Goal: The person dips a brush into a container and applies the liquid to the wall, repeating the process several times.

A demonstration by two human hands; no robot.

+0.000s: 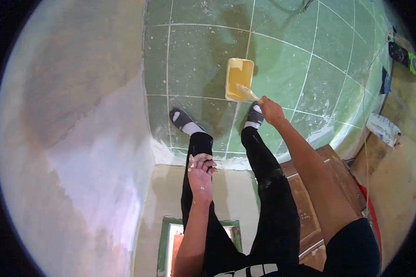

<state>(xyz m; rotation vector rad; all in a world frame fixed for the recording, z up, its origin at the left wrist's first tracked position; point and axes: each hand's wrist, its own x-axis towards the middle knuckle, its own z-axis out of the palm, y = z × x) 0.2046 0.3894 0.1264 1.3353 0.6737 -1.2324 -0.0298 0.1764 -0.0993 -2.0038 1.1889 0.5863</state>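
My right hand is closed around the handle of a pale paintbrush. The brush's head reaches into the near end of a rectangular tub with a whitish rim, standing on the green tiles. Yellowish liquid covers the inside of the tub. My left hand hovers over my left leg, palm turned up, its fingers loosely bent and apart. Nothing is in it, and whitish smears mark its fingers and palm.
Green tiles with white specks cover the floor. At left rises a patchy wall. A brown wooden panel, a white bag and a black-and-green object are at right. A thin cord runs down there.
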